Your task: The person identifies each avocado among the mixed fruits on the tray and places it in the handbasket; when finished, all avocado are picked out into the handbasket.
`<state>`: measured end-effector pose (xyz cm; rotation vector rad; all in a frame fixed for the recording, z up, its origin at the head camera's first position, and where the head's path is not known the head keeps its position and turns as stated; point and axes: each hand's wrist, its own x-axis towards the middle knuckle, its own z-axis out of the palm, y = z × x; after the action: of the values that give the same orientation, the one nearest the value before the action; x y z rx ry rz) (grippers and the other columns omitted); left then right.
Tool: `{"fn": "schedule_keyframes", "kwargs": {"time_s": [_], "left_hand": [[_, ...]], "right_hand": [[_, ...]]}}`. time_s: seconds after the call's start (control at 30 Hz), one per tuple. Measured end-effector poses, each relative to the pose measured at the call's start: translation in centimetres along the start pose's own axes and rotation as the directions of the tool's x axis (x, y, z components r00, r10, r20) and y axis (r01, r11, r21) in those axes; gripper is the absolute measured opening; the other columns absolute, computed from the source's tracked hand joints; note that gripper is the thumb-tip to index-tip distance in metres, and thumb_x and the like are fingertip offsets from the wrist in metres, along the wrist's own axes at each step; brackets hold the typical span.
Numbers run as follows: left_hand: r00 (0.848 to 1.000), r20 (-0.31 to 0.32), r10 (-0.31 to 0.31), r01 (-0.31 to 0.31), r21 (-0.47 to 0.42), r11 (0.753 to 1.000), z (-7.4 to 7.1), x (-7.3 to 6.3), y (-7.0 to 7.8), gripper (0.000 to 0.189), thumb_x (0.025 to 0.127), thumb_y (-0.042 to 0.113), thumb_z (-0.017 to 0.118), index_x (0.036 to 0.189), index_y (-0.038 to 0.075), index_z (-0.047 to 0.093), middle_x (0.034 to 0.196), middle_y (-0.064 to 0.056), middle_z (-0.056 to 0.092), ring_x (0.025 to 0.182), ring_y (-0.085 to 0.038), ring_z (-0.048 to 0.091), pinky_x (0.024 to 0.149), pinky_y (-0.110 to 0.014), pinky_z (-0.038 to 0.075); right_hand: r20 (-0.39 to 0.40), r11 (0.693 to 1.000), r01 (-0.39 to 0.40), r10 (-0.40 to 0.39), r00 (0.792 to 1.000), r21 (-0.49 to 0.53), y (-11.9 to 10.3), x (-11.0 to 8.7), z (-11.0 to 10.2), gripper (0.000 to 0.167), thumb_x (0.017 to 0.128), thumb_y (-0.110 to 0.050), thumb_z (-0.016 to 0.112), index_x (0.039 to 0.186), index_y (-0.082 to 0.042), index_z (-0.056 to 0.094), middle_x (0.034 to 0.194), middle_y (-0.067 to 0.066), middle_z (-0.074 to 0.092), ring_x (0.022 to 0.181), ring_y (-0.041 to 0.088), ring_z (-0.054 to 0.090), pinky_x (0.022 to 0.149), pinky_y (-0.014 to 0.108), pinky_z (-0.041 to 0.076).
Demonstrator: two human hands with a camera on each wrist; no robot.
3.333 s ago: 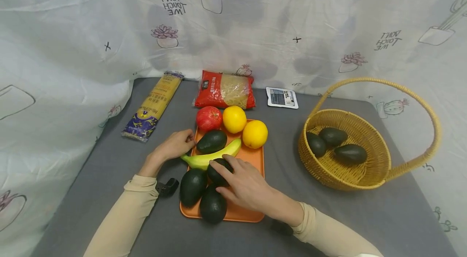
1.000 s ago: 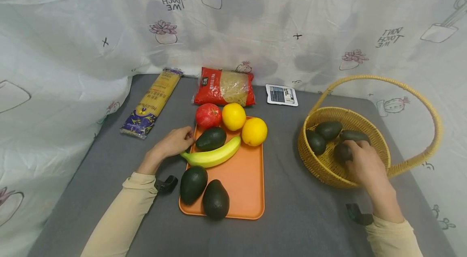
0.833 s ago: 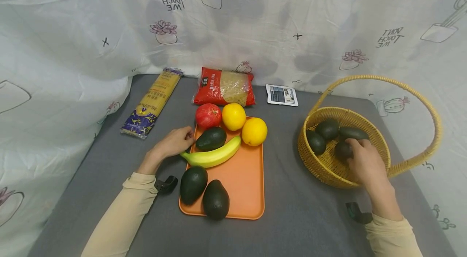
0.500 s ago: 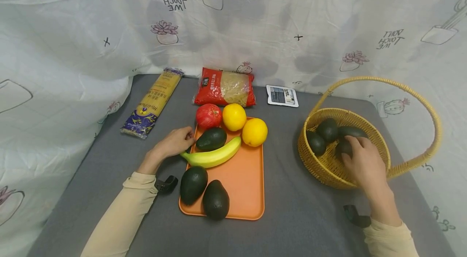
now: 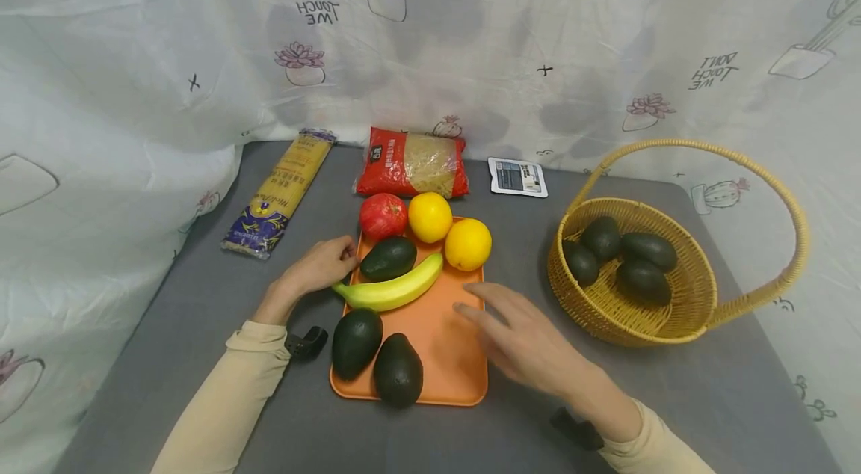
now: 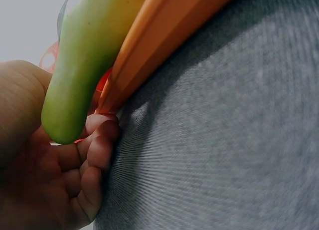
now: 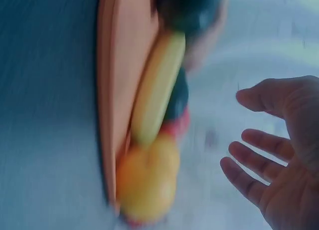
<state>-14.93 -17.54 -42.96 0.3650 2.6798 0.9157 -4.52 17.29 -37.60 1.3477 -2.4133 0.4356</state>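
Note:
In the head view my left hand (image 5: 326, 265) stays at the left rim of the orange tray (image 5: 440, 324). The left wrist view shows its curled fingers (image 6: 99, 150) at the tray's edge, gripping it, beside the banana's stem end (image 6: 70, 100). My right hand (image 5: 531, 343), blurred, hovers above the tray's right side, fingers spread and holding nothing. On the tray lie a banana (image 5: 397, 291), an avocado (image 5: 389, 259) behind it and two more avocados, one left (image 5: 357, 343) and one right (image 5: 398, 371), at the near end. Several avocados (image 5: 643, 281) rest in the wicker basket (image 5: 699, 294).
A pomegranate (image 5: 383, 217) and two oranges, one (image 5: 430, 217) left of the other (image 5: 468, 244), sit at the tray's far end. Behind are a red pasta bag (image 5: 412, 162), a spaghetti pack (image 5: 279, 194) and a white packet (image 5: 517, 177). The basket's handle (image 5: 794, 220) arches rightward.
My right hand took an avocado from the tray, set it among those in the basket and let go. It has since swung left, back over the tray. The left hand has stayed put.

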Motion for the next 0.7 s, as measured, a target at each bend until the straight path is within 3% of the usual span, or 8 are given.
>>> {"fn": "schedule_keyframes", "kwargs": {"time_s": [0.13, 0.3, 0.37, 0.47, 0.6, 0.7], "left_hand": [[1.0, 0.002, -0.006, 0.006, -0.005, 1.0, 0.2, -0.1, -0.1, 0.012, 0.094, 0.016, 0.055, 0.095, 0.005, 0.059, 0.076, -0.005, 0.053, 0.065, -0.017, 0.048, 0.059, -0.028, 0.036], [1.0, 0.001, -0.01, 0.01, -0.004, 1.0, 0.2, -0.1, -0.2, 0.013, 0.093, 0.016, 0.054, 0.096, 0.005, 0.059, 0.076, -0.005, 0.054, 0.065, -0.016, 0.048, 0.059, -0.028, 0.036], [1.0, 0.0, -0.012, 0.012, -0.004, 1.0, 0.2, -0.1, -0.2, 0.013, 0.093, 0.016, 0.054, 0.096, 0.005, 0.06, 0.076, -0.005, 0.054, 0.065, -0.016, 0.048, 0.059, -0.028, 0.037], [1.0, 0.003, -0.01, 0.01, -0.006, 1.0, 0.2, 0.0, -0.1, 0.013, 0.094, 0.016, 0.054, 0.095, 0.005, 0.059, 0.076, -0.005, 0.054, 0.065, -0.016, 0.048, 0.059, -0.028, 0.036], [1.0, 0.006, -0.005, 0.005, -0.005, 1.0, 0.2, 0.0, -0.1, 0.011, 0.094, 0.015, 0.054, 0.096, 0.005, 0.059, 0.077, -0.005, 0.054, 0.065, -0.016, 0.048, 0.059, -0.028, 0.036], [1.0, 0.003, -0.006, 0.006, 0.0, 1.0, 0.2, 0.1, -0.1, 0.011, 0.094, 0.015, 0.054, 0.096, 0.005, 0.059, 0.077, -0.005, 0.054, 0.066, -0.017, 0.048, 0.059, -0.028, 0.036]], "right_hand": [[0.149, 0.992, 0.123, -0.124, 0.981, 0.012, -2.4, 1.6, 2.0, 0.067, 0.08, -0.009, 0.076, 0.14, -0.021, 0.049, 0.149, 0.011, 0.044, 0.135, 0.029, 0.044, 0.101, 0.044, 0.047], [0.275, 0.968, 0.245, -0.25, 0.928, 0.053, -4.1, 2.6, 3.9, 0.088, 0.072, -0.019, 0.087, 0.146, -0.029, 0.041, 0.158, 0.006, 0.031, 0.146, 0.029, 0.031, 0.113, 0.044, 0.035], [0.293, 0.958, 0.28, -0.284, 0.913, 0.054, -4.4, 2.9, 4.6, 0.085, 0.074, -0.025, 0.085, 0.146, -0.031, 0.041, 0.158, 0.004, 0.031, 0.146, 0.028, 0.031, 0.115, 0.043, 0.032], [0.272, 0.944, 0.328, -0.322, 0.907, 0.024, -4.7, 3.1, 5.6, 0.066, 0.084, -0.026, 0.076, 0.143, -0.03, 0.045, 0.153, 0.002, 0.041, 0.141, 0.025, 0.039, 0.114, 0.041, 0.035], [0.245, 0.942, 0.336, -0.331, 0.911, 0.023, -5.0, 3.3, 6.4, 0.046, 0.094, -0.023, 0.063, 0.137, -0.029, 0.05, 0.142, 0.002, 0.05, 0.134, 0.021, 0.045, 0.11, 0.039, 0.039], [0.24, 0.946, 0.323, -0.319, 0.917, 0.022, -5.1, 3.3, 6.5, 0.041, 0.095, -0.023, 0.062, 0.134, -0.029, 0.051, 0.138, 0.002, 0.052, 0.131, 0.019, 0.047, 0.108, 0.036, 0.04]]}}
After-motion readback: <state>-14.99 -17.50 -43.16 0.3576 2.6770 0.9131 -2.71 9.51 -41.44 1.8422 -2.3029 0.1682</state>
